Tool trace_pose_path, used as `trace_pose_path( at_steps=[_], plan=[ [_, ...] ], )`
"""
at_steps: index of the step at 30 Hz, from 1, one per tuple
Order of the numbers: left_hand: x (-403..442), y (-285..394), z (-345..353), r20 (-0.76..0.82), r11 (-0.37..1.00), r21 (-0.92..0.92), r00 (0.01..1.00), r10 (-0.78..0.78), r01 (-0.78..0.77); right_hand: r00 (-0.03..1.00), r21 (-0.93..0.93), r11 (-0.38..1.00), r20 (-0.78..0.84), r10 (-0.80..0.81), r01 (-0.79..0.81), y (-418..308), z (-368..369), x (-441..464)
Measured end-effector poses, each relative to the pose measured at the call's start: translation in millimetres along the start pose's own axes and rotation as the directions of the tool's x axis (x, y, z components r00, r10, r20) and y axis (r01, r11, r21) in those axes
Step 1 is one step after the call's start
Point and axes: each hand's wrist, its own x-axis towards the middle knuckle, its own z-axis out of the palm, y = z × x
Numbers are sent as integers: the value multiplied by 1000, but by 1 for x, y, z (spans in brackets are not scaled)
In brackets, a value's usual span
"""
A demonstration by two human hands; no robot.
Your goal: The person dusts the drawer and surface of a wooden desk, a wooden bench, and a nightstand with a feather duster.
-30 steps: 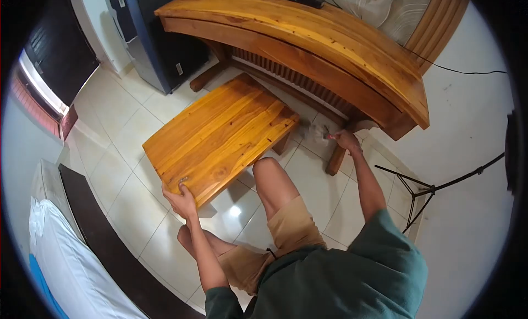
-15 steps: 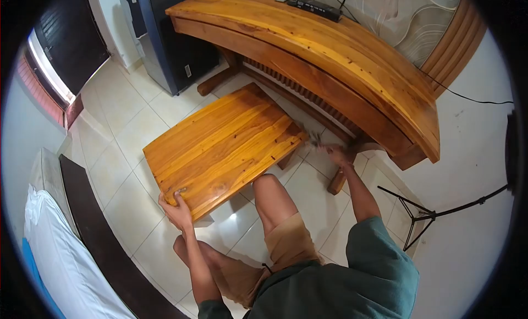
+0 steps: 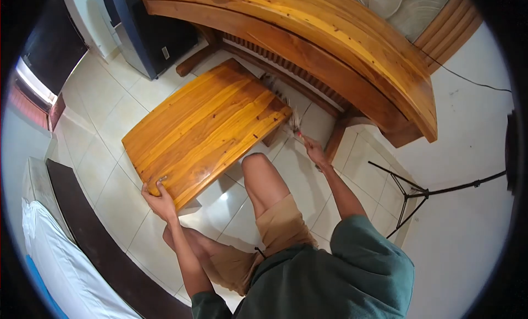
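A low wooden table (image 3: 203,132) with a glossy striped top stands in front of my knees. My left hand (image 3: 160,201) grips its near left corner, the thumb on top beside a small marking and the fingers at the edge. Closed around the red handle of a feather duster (image 3: 295,121), my right hand (image 3: 314,150) is just off the table's right end. The duster's grey-brown feathers reach up along that end, against the table's edge, and part of them is blurred.
A large curved wooden desk (image 3: 286,30) stands behind the low table. At the right is a black tripod stand (image 3: 425,193) by the wall. A dark refrigerator (image 3: 151,38) is at the upper left, and a bed with a white sheet (image 3: 66,258) at the lower left.
The duster has come from beside the desk leg to the low table's right end, my right hand moving left with it. My left hand has stayed on the corner while the view shifted.
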Motion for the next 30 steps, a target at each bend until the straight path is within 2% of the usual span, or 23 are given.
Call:
trace_pose_path(
  at_steps=[1, 3, 5, 8, 11, 13, 14, 16, 17, 19, 21, 23, 25, 28, 30],
  plan=[
    [-3, 0, -2, 1, 1000, 21, 1000, 8, -8, 1000, -78, 997, -8, -20, 19, 15, 3, -22],
    [-3, 4, -1, -9, 998, 48, 1000, 29, -28, 988, -171, 982, 120, 98, -77, 57, -2, -52],
    [-1, 9, -2, -9, 999, 42, 999, 36, -35, 985, -28, 987, 60, 160, -158, 39, -14, -85],
    [-4, 3, -2, -5, 998, 47, 999, 51, -51, 983, 129, 990, -167, 76, -55, 26, 13, -129],
    [-5, -6, -3, -4, 998, -11, 998, 58, -58, 995, -133, 987, -65, 78, -86, 58, 16, -176],
    [-1, -12, -3, -1, 996, -38, 997, 76, -76, 996, -242, 968, 51, 76, -61, 71, 7, -211],
    [0, -14, -1, 6, 995, -37, 996, 90, -90, 973, -171, 967, 108, 206, -186, 61, 3, -214],
    [-2, -17, -4, 14, 995, -21, 995, 97, -97, 859, -60, 893, 251, 446, -446, 50, -2, -224],
    [-2, -12, -4, 13, 995, -15, 995, 98, -98, 930, -40, 952, 208, 304, -303, 60, 8, -216],
    [-4, -1, -8, 24, 998, 29, 998, 58, -59, 884, -93, 924, 269, 383, -372, 48, 18, -175],
    [-4, -9, -6, 16, 996, 0, 996, 85, -85, 971, -93, 975, 111, 212, -202, 35, 34, -123],
    [0, -19, -6, 11, 993, -20, 994, 113, -113, 998, 86, 995, -33, 58, -55, -6, 37, -89],
    [-1, -27, -6, 18, 989, -37, 990, 142, -141, 997, 153, 987, -60, -41, 50, -16, 49, -61],
    [-6, -25, -2, 15, 984, -28, 985, 174, -173, 980, 8, 981, 39, 195, -196, -3, 68, -27],
    [1, -24, -10, 8, 982, -30, 983, 186, -185, 995, 11, 995, -1, 96, -96, -11, 82, -11]
  ],
)
